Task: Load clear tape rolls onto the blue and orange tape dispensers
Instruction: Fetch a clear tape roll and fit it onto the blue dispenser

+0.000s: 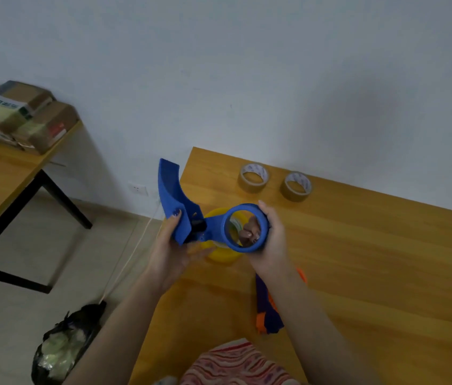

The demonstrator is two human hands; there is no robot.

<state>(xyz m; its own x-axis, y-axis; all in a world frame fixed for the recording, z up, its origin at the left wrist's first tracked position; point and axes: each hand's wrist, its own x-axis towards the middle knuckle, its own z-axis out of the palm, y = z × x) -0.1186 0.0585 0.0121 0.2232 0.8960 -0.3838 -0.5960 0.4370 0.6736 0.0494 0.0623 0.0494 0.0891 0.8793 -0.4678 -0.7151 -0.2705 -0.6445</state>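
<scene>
Lying crosswise between hands: blue dispenser (188,215)

No text could be read anywhere, blue print inside the cores of two tape rolls (253,177) at one o'clock too blurred, labels on cardboard boxes (22,112) at ten o'clock equally illegible

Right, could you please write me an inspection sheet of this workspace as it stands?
Surface: wooden table, against a white wall.
Job's things: blue tape dispenser held above the table edge; two tape rolls standing near the wall; yellow roll under the dispenser; orange dispenser partly hidden by the right forearm.
Clutter: nothing seen on this table.
Grippers: left hand grips the dispenser's handle; right hand grips its ring.
Cables: thin pale cord running to the floor.
Surroundings: second table with cardboard boxes; black bag on the floor.
</scene>
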